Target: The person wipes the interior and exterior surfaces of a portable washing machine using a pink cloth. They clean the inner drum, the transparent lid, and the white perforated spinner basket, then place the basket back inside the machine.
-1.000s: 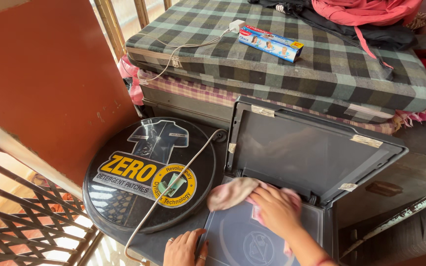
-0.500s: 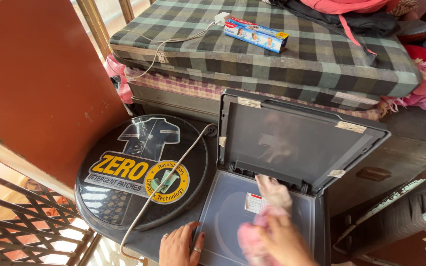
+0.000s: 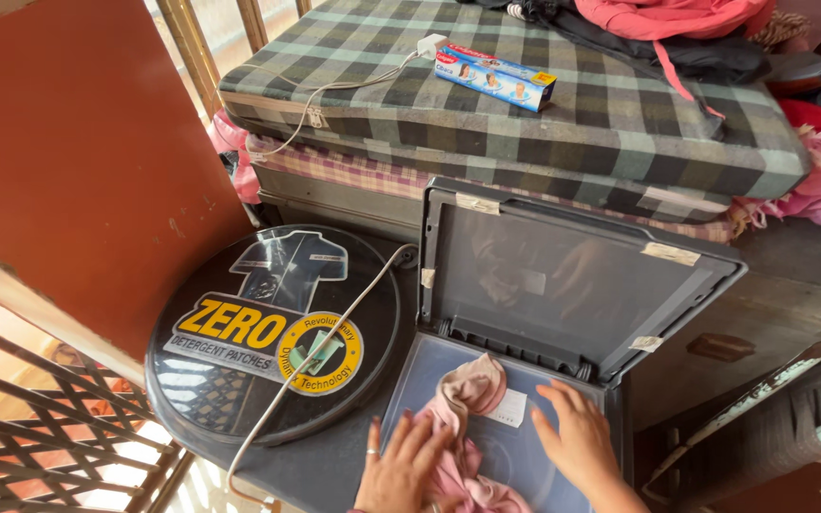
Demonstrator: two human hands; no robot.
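A crumpled pink cloth (image 3: 468, 389) lies on the clear inner cover (image 3: 531, 448) of a dark grey washing machine. My left hand (image 3: 404, 465) rests flat on the cloth's lower part, fingers spread, a ring on one finger. My right hand (image 3: 578, 441) lies palm down on the cover just right of the cloth, fingers apart and holding nothing. The machine's rectangular lid (image 3: 572, 280) stands raised behind both hands, with bits of tape at its corners.
A round dark lid (image 3: 239, 285) with a shirt picture and yellow sticker sits to the left, a white cable (image 3: 334, 323) crossing it. Behind, a checked mattress (image 3: 620, 114) holds a blue and red carton (image 3: 496, 76), a white charger (image 3: 427, 45) and clothes. An orange wall and metal grille stand at left.
My right hand has let go of the pink cloth and moved right onto the cover. My left hand slid from the cover's left edge onto the cloth.
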